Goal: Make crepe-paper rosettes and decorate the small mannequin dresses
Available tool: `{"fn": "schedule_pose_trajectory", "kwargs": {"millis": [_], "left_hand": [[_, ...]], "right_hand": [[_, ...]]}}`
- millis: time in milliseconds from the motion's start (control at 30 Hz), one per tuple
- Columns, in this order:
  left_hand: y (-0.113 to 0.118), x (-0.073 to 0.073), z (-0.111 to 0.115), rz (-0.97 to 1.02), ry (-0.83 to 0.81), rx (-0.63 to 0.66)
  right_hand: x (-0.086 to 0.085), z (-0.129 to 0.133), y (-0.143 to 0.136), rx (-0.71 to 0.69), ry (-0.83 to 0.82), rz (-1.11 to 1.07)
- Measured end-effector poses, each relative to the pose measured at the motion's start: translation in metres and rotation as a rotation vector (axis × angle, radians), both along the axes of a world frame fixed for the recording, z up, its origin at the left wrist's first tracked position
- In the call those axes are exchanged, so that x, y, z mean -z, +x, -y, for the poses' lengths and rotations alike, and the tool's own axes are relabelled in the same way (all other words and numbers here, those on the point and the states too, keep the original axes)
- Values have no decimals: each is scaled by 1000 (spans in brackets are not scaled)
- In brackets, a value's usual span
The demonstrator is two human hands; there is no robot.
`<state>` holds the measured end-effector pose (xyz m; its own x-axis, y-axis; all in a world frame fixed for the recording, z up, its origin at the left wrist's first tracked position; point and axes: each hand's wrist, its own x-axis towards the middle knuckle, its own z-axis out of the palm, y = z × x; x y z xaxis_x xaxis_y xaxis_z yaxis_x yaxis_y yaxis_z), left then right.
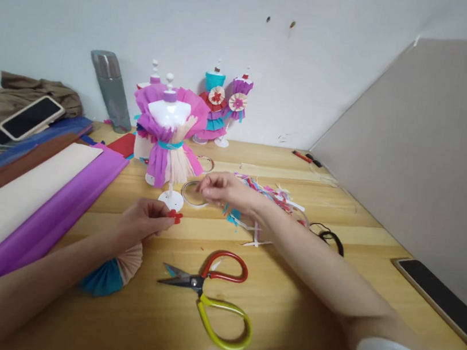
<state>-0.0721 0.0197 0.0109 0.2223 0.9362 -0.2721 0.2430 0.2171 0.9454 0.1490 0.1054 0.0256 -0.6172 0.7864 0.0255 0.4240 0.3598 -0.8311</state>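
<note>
Flower (176, 217), red, grasped in left hand (145, 220); right hand (220, 189) pinched, contents unclear; tabletop (311, 302) stretches from scissors (199, 284) to partition (436, 151).

White and plain behind the table (325, 327), the wall (174, 10) dotted with a few small dark marks up high. Pale, striped wood grain below; grey panel (430, 139) slanting along the right.

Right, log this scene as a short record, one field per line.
Left grip: pinching a small red paper flower
Right grip: fingers drawn together near a thin silver ring; held item, if any, unclear
Front centre: metal scissors with red and yellow handles, blades slightly open
By left forearm: teal-and-cream pleated paper fan, partly hidden
Beyond hands: white mannequin in purple-and-cream dress
Left: long purple sheet
Far right: dark-screened phone
</note>
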Motion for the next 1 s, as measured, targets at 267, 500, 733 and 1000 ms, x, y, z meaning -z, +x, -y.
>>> {"fn": "schedule_pose_trajectory", "kwargs": {"millis": [267, 500, 733, 1000], "left_hand": [[6, 9, 2, -67, 163, 35], [8, 9, 5, -146, 255, 70], [-1, 8, 2, -195, 278, 189], [-13, -7, -3, -259, 150, 215]], "right_hand": [[7, 68, -20, 0, -657, -424], [11, 69, -15, 50, -843, -553], [20, 63, -10, 43, -893, -555], [19, 63, -6, 41, -943, -542]]}}
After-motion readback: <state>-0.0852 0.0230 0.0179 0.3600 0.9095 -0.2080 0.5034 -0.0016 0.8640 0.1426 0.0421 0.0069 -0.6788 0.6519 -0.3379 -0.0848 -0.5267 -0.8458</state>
